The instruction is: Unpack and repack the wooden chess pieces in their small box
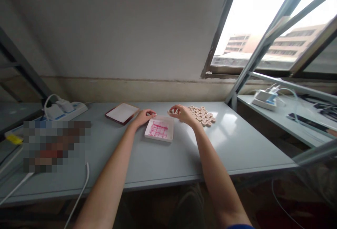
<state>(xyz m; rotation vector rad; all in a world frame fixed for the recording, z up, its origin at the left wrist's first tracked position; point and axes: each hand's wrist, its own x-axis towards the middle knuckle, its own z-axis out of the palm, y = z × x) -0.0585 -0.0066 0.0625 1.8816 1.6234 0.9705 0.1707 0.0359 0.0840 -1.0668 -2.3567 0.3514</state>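
A shallow white box [159,138] stands on the table in front of me, with pink lines on its inner floor. My left hand [144,116] is at the box's far left corner, fingers curled against its rim. Just beyond the far right corner, my right hand [181,113] pinches a small round game piece [170,112] between thumb and fingers. Many similar pale round game pieces [202,114] lie in a loose single layer to the right of that hand. Left of the box rests a lid [122,113] with a pale face and dark red sides.
On the grey table [163,166], a power strip [76,109] with plugs sits at the back left. A blurred-out patch [55,148] and a white cable [85,176] are at the left. Metal posts, another power strip [264,99] and a window stand at the right.
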